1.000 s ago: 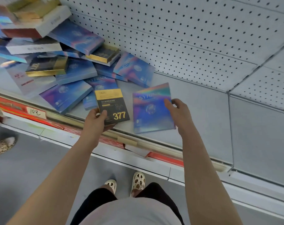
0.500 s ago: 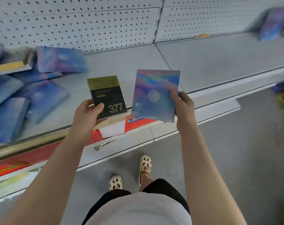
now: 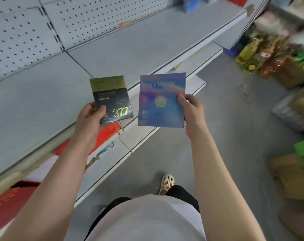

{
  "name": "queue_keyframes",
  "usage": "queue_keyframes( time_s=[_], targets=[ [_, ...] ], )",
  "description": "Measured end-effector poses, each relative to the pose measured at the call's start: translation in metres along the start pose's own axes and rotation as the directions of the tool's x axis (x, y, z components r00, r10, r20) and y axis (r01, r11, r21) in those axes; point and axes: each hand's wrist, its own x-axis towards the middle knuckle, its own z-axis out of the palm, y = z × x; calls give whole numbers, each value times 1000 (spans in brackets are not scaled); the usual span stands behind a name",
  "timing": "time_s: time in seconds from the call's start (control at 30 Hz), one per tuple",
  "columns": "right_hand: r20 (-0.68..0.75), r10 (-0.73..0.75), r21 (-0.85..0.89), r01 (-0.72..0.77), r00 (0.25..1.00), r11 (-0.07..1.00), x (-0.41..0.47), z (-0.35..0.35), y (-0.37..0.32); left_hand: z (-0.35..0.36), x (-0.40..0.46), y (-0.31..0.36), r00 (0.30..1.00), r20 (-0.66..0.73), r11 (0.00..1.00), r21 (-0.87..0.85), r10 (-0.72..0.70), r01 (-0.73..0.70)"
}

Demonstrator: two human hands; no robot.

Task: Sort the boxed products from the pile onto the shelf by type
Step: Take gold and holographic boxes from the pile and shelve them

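Observation:
My left hand [image 3: 90, 119] grips a black and gold box marked 377 [image 3: 112, 100] by its lower left corner, thumb on the front. My right hand [image 3: 191, 112] holds a blue iridescent box [image 3: 160, 100] by its right edge, thumb across the face. Both boxes are held up side by side over the front edge of the grey shelf [image 3: 121, 47]. The pile is out of view. Blurred blue boxes [image 3: 191, 4] stand at the far end of the shelf.
A perforated white back panel [image 3: 26, 32] rises behind the shelf. Red packages [image 3: 7, 206] sit on the lower level at left. Bagged goods [image 3: 273, 49] and cardboard [image 3: 290, 178] crowd the grey floor at right. My sandalled foot [image 3: 167, 182] is below.
I have turned right along the shelf, carrying both boxes. The pile of boxes has slipped out of view on the left, and the floor clutter at right has come into sight.

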Motion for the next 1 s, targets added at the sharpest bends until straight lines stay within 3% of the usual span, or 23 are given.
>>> queue_keyframes(
  time_s=[0.13, 0.43, 1.0],
  targets=[
    [-34, -20, -30, 19, 999, 999, 66, -70, -30, 101, 23, 5, 999, 36, 995, -104, -7, 10],
    [-113, -65, -69, 57, 991, 996, 202, -188, -85, 283, 80, 25, 994, 96, 997, -70, 48, -42],
    [49, -162, -125, 167, 986, 978, 540, -159, -207, 466, 340, 132, 994, -85, 989, -131, 63, -74]
  ],
)
